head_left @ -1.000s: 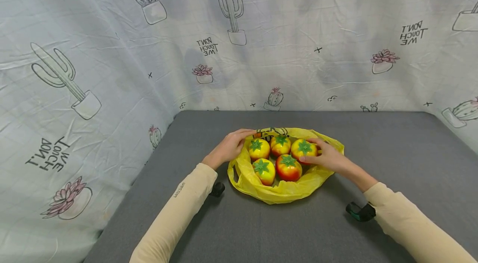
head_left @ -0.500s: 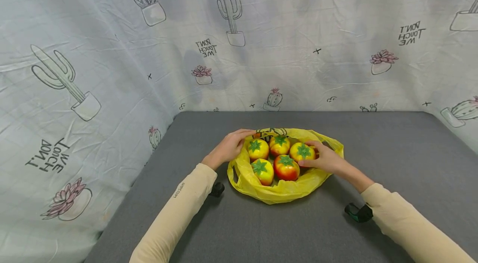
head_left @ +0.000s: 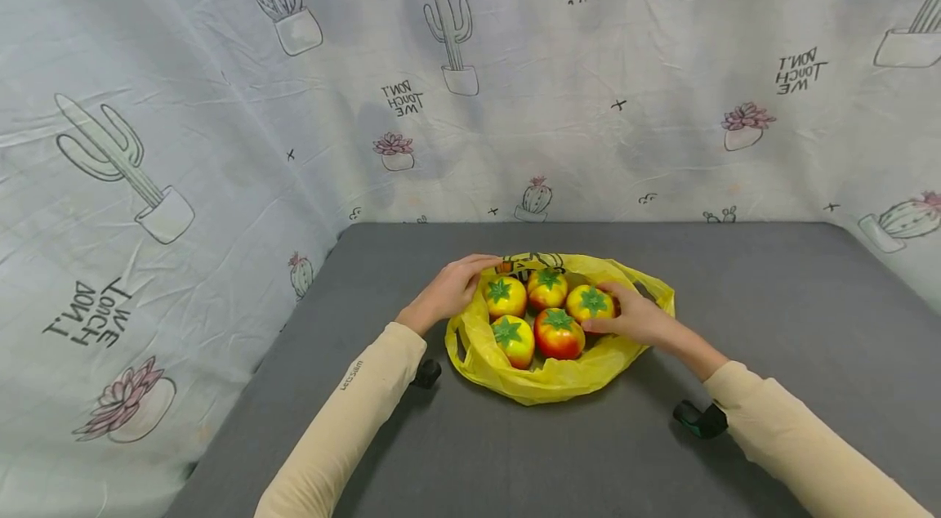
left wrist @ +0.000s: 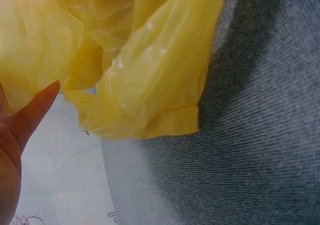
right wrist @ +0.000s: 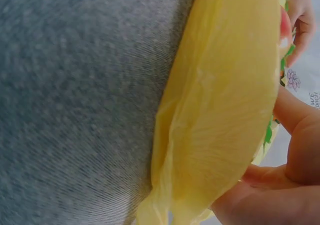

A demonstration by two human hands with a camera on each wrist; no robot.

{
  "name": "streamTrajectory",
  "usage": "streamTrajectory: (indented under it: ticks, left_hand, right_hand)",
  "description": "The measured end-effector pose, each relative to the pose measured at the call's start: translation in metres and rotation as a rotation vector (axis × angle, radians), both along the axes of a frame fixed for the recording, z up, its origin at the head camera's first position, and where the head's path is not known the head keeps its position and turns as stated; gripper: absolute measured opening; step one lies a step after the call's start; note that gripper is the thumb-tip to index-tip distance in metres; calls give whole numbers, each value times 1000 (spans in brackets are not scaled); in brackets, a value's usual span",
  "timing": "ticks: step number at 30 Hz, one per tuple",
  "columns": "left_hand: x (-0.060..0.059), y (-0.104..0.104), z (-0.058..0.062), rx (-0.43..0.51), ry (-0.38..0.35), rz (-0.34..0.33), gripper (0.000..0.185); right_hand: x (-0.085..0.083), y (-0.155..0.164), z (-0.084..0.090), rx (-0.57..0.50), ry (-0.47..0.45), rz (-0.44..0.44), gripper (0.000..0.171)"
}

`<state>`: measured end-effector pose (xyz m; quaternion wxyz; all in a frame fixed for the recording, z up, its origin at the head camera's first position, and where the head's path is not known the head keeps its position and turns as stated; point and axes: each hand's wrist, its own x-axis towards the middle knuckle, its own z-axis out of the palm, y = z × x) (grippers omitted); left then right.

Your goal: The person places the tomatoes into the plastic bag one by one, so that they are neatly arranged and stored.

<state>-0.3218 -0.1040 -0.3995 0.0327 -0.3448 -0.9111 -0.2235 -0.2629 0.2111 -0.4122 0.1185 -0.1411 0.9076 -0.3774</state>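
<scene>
A yellow plastic bag (head_left: pixel 542 387) lies on the table, its mouth spread wide around several red-and-yellow tomatoes with green star-shaped tops. My left hand (head_left: pixel 450 289) holds the bag's rim at the back left; in the left wrist view its thumb (left wrist: pixel 37 110) lies against the plastic. On the right, my right hand (head_left: pixel 638 315) reaches over the rim, thumb and fingers around the rightmost tomato (head_left: pixel 590 304). A redder tomato (head_left: pixel 559 336) sits in front of it. Seen from the right wrist, the bag's wall (right wrist: pixel 225 100) hides most of the tomatoes.
The dark grey table (head_left: pixel 515 461) stretches around the bag on all sides. Behind it and at the left hangs a white curtain (head_left: pixel 309 126) printed with cacti. Black wrist straps (head_left: pixel 702 420) show under the beige sleeves (head_left: pixel 345 420).
My right hand has shifted slightly left with the rightmost tomato, and the neighbouring tomatoes sit a little further left. The left hand stays at the rim. The view has tilted slightly upward.
</scene>
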Motion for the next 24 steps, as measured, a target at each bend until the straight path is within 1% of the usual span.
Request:
streamTrajectory:
  ticks: [4,9,13,16,19,21,24]
  left_hand:
    - [0,2,-1,2,-2,-5,48]
    - [-1,3,0,-13,11,-7,47]
    - [-3,5,2,-9,8,16,41]
    - [-6,4,5,12,2,65,42]
    - [-12,0,5,4,-6,142,45]
    - [-17,-3,4,-24,-7,203,47]
    - [-27,-11,0,-82,1,286,50]
  right_hand:
    - [3,0,2,20,-16,0,90]
    - [8,-1,9,89,-18,-17,88]
    - [12,3,16,121,38,0,83]
    - [15,10,22,140,121,-5,76]
    - [13,17,25,153,206,-30,69]
    - [8,22,24,176,264,-49,65]
    - [-5,29,22,223,356,-81,58]
